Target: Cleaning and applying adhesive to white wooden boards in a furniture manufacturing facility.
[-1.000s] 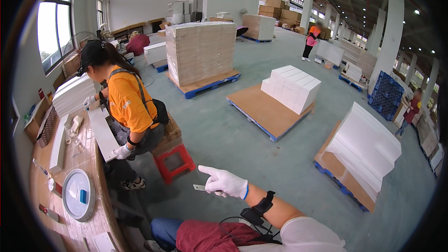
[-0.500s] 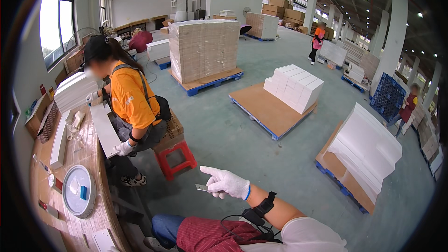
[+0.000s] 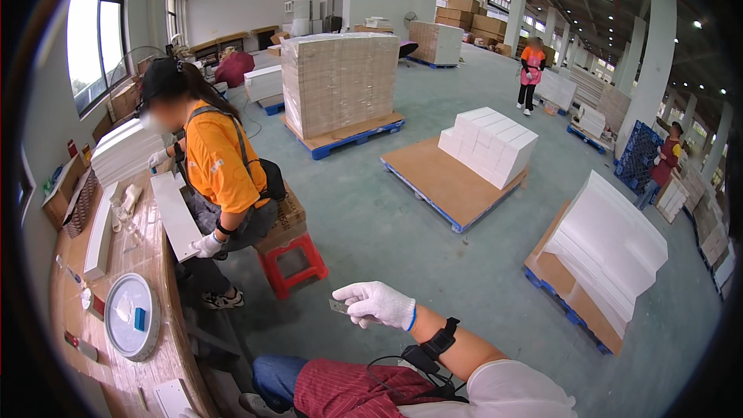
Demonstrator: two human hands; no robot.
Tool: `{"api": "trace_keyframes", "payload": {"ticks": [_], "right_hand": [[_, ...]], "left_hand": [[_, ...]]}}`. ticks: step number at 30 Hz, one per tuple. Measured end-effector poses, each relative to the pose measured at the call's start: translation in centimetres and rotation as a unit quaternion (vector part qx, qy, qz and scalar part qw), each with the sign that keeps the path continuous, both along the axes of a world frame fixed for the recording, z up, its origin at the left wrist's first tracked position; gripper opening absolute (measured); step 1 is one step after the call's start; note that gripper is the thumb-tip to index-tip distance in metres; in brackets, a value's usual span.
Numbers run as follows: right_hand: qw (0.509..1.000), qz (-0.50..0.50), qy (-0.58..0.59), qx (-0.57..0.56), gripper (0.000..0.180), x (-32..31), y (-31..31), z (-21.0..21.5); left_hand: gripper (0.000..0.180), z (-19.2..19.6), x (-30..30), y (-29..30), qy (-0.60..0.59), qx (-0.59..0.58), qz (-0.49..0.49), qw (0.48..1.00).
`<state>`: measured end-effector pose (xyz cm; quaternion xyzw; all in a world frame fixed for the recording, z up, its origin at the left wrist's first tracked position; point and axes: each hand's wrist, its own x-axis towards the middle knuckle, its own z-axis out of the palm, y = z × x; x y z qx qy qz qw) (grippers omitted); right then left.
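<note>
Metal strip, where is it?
In the head view's lower middle, the metal strip juts from the gloved right hand, below and right of the red stool.

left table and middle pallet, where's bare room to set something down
Table: a patch between the long white strip, the round lid and the right edge. Pallet: the bare board left of the white stack. Floor: between the red stool and the right hand. Crowded: the table's far end, with stacked white boards.

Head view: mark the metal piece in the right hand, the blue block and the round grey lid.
Metal piece point(image 3: 338, 306): head view, on its exposed end.
Blue block point(image 3: 140, 319): head view, on its visible face.
Round grey lid point(image 3: 121, 314): head view, bare surface left of the block.
</note>
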<state>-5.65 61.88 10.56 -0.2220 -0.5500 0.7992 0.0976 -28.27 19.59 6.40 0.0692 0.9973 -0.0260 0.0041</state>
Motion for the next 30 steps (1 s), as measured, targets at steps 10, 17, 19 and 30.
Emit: {"api": "trace_keyframes", "payload": {"ticks": [10, 17, 19, 30], "right_hand": [[1.0, -0.025, -0.007, 0.008, 0.046, -0.7, -0.8, 0.6], [0.998, -0.035, -0.036, 0.025, 0.04, -0.9, -1.2, 0.8], [0.998, -0.041, -0.033, 0.026, 0.038, -1.0, -1.0, -0.6], [0.998, -0.031, -0.032, 0.037, 0.024, -0.9, -0.7, -2.3]], "left_hand": [[0.083, 0.1, 0.0, -0.1, -0.006, 0.007, 0.007, 1.0], [0.082, 0.1, 0.0, 0.0, -0.004, 0.015, 0.008, 1.0], [0.082, -0.1, -0.1, -0.1, 0.009, 0.004, -0.003, 1.0], [0.083, -0.3, -0.3, -0.2, 0.007, 0.01, -0.007, 1.0]]}}
